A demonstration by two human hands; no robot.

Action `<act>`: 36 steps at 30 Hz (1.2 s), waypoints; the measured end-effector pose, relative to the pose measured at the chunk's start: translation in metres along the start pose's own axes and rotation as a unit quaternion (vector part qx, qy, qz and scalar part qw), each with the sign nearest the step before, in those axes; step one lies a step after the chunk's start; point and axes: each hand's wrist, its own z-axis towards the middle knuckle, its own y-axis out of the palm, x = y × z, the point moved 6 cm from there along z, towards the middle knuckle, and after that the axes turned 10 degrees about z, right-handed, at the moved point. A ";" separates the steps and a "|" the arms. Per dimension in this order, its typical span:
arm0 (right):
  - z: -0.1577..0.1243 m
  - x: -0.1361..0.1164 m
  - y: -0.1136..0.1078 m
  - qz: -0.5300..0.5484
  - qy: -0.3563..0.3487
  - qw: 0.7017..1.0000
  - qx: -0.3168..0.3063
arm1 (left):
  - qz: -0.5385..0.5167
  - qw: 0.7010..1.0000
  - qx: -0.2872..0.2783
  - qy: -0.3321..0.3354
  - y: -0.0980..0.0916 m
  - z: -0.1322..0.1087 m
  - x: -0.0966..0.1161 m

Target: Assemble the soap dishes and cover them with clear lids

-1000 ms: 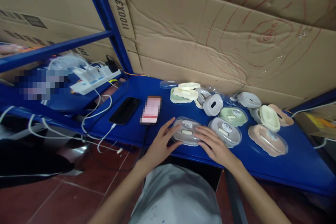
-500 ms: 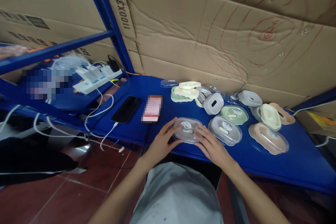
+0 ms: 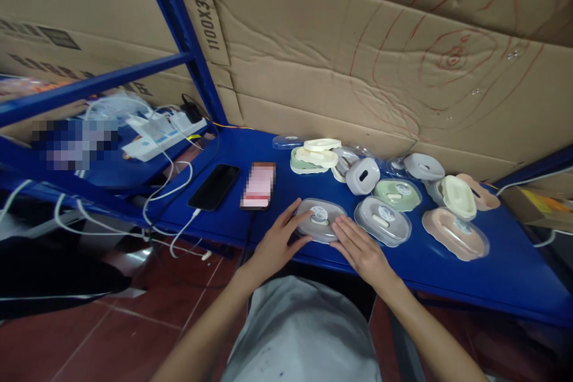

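Observation:
A grey soap dish [image 3: 320, 228] under a clear lid, with a round white label, lies on the blue table near its front edge. At its left end, my left hand [image 3: 282, 239] grips it, fingertips on the lid and thumb along the near side. The fingers of my right hand [image 3: 358, 245] lie together over the right end of the lid, pressing on it. Just right of that hand sits another lidded grey soap dish [image 3: 383, 221]. Beyond it are a green lidded dish [image 3: 398, 195] and, farther right, a pink one [image 3: 455, 234].
Loose cream and green parts [image 3: 314, 156] and grey parts [image 3: 363, 176] lie along the back by the cardboard [image 3: 313, 59]. To the left are a black phone [image 3: 213, 187] on a cable, a second phone [image 3: 258, 186] and a power strip [image 3: 163, 137]. A blue post [image 3: 197, 65] rises behind.
The fingers of my right hand have drawn together and shifted slightly on the lid's right end. My left hand keeps its place. The whole view has moved a little.

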 end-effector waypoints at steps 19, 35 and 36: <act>-0.080 0.003 -0.088 -0.102 0.176 0.958 0.200 | 0.068 0.995 -0.063 0.034 0.000 -0.002 0.015; -0.150 0.039 -0.096 -0.260 0.360 0.870 0.214 | 0.363 0.912 -0.061 0.178 0.069 0.148 0.084; -0.143 0.035 -0.095 -0.269 0.342 0.874 0.215 | 0.369 0.909 -0.062 0.182 0.073 0.152 0.084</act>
